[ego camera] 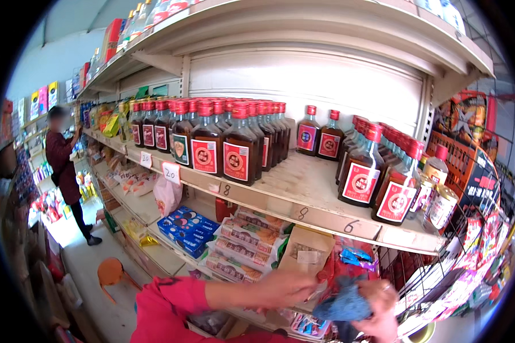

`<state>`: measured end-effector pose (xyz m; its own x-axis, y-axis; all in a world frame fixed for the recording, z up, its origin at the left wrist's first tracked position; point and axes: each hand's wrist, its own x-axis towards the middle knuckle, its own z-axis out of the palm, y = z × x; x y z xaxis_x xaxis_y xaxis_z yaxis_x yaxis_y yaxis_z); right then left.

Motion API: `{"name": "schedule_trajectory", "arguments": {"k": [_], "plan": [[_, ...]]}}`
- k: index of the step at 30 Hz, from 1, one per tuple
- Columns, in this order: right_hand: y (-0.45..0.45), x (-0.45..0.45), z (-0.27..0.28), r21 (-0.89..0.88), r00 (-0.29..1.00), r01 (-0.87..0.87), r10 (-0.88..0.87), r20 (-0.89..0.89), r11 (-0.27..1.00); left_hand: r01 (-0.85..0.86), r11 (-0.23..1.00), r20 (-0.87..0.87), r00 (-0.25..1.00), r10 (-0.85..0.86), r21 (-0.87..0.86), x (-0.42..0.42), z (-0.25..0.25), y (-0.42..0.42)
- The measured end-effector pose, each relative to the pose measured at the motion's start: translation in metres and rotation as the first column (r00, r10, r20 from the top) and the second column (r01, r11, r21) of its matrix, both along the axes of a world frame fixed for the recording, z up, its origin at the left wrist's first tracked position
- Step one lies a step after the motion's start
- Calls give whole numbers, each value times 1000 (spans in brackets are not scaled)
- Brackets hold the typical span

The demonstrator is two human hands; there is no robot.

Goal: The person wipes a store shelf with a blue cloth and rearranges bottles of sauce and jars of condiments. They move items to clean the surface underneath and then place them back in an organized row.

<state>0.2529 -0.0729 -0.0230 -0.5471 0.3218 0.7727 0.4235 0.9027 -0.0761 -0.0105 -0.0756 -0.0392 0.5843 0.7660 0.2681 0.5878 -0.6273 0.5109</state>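
Observation:
My right hand (378,304) grips a bunched blue cloth (343,302) low in front of the shelves. My left hand (289,288) reaches across from the left, close to the cloth. Its fingers are blurred and curled, and I cannot tell whether they hold anything. A small red item (322,276) shows just beyond its fingertips. Above the hands, a metal shelf (283,182) carries flat glass bottles of dark liquid with red caps. One group of bottles (240,145) stands left of a bare dusty strip, another group (360,180) to the right.
Blue cookie boxes (188,230), wrapped packs (244,242) and a brown paper packet (307,248) lie on the lower shelf. A wire rack (416,274) borders the right side. An orange stool (110,271) stands on the aisle floor. Farther off, another person (63,158) faces the shelves.

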Motion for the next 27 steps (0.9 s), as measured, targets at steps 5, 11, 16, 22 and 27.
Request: {"name": "schedule_trajectory", "arguments": {"k": [5,11,16,22,27], "plan": [[24,6,-105,-585,960,260,-142,240,768,8,950,278,957,83,-313,6,-138,8],[30,-22,-174,-656,922,380,-326,209,652,88,873,404,905,131,-480,-11,-189,7],[11,-70,-131,-452,915,403,-342,214,796,152,820,325,945,43,-551,-40,-193,10],[-13,-110,-113,-382,916,398,-338,215,834,649,368,731,666,147,-666,-35,-193,17],[-26,-123,-110,-377,865,452,-293,408,808,636,208,668,683,297,-743,-41,-160,14]]}}
